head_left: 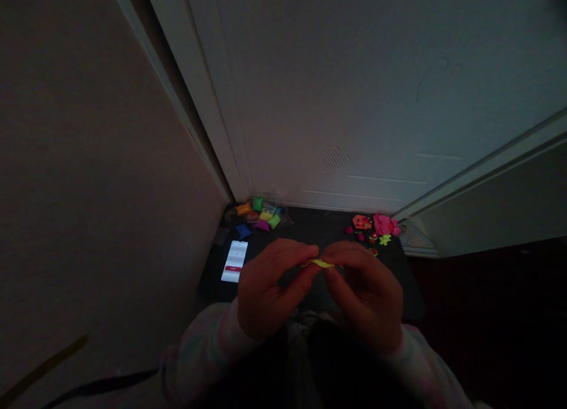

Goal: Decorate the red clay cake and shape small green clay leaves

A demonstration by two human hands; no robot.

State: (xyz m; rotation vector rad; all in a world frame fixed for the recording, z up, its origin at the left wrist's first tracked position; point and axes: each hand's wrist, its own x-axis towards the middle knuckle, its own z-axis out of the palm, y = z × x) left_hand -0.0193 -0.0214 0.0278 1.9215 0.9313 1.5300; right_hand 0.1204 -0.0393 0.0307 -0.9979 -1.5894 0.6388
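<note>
Both hands meet above the near part of a dark table, pinching one small yellow clay packet (322,263) between thumbs and forefingers. My left hand (274,288) grips its left end and my right hand (370,294) its right end. Thin pale edges, like wrapper ends, stick out past the fingertips on both sides. The fingers cover much of the packet, and the dim light hides whether it is sealed or torn.
Coloured clay packets (261,225) lie in a heap at the table's back left, near a lit phone (234,261). At the back right are a pink flower-like clay piece (386,225), an orange-red one (362,222) and several smaller pieces. A white panel (310,102) rises behind the table (314,223).
</note>
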